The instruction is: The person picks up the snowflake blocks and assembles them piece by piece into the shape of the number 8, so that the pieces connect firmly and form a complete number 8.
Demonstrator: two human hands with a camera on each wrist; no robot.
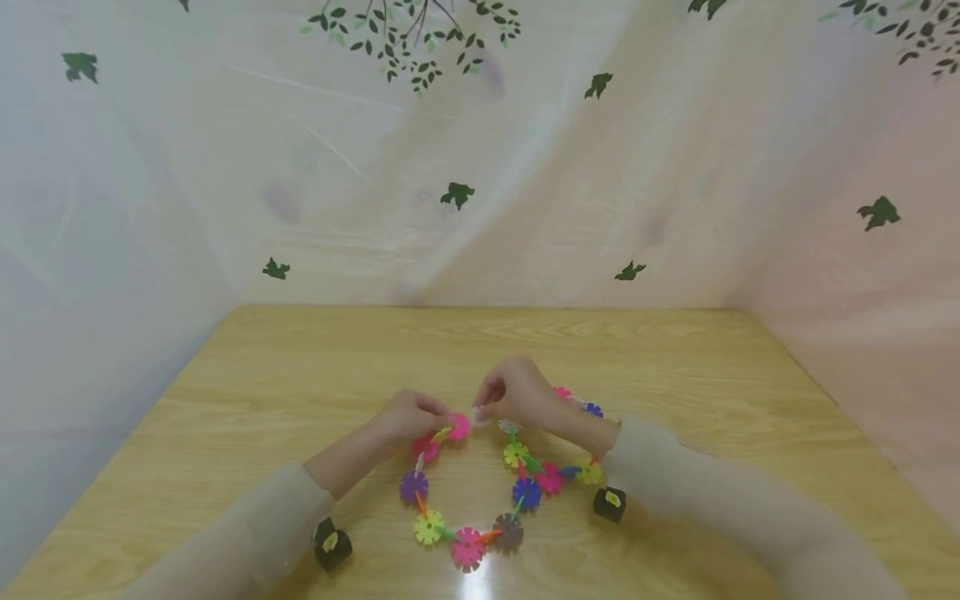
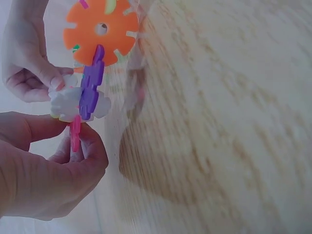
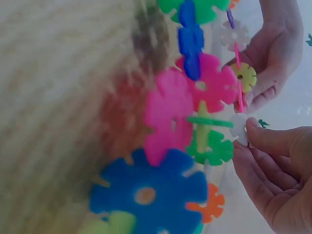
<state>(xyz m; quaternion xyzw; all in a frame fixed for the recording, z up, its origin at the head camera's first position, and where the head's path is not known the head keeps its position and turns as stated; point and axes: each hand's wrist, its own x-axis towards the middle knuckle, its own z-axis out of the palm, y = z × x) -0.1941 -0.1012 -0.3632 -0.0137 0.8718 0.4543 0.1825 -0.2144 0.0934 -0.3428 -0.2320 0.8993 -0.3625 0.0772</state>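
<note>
A chain of colourful slotted plastic discs (image 1: 467, 547) curves across the table in a ring with a gap at the top. My left hand (image 1: 405, 414) pinches the pink disc (image 1: 459, 427) at the chain's left end; that disc shows edge-on in the left wrist view (image 2: 75, 134). Opposite it, my right hand (image 1: 517, 396) holds a white disc (image 3: 239, 129) between thumb and fingers. The white disc is close to the pink one; whether they touch, I cannot tell. Below the right hand lies a pale disc (image 1: 509, 426) above a yellow one (image 1: 516, 454).
More linked discs (image 1: 550, 477) branch off to the right and pass partly under the right forearm. Black wrist devices (image 1: 332, 544) sit by both sleeves. The wooden table (image 1: 315, 350) meets a pale leaf-printed cloth (image 1: 525, 250) at the back and sides.
</note>
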